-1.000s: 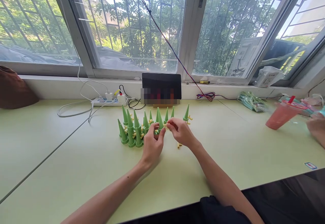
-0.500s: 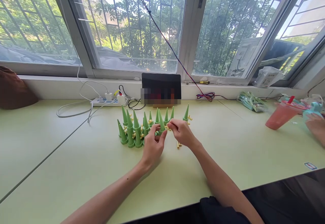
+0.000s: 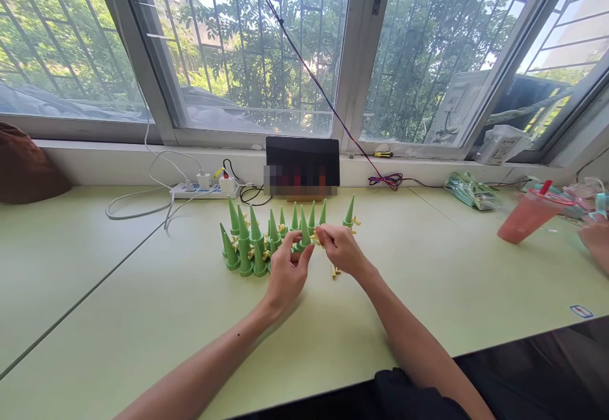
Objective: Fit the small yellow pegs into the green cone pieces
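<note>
Left hand point(image 3: 285, 274), right hand point(image 3: 341, 250) pinch green cone point(image 3: 304, 233).

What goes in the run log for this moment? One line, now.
left hand: pinches green cone | right hand: pinches yellow fitting at its base | other cones: upright on table

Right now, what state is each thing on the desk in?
Left hand, grip pinched shut on a green cone, upright.
Right hand, grip pinched on the yellow fitting at that cone's base.
Other cones, standing upright in a cluster.
Loose yellow piece, lying on the desk by the right wrist.
Pink cup, lidded, straw in.
Power strip, plugs inserted.
</note>
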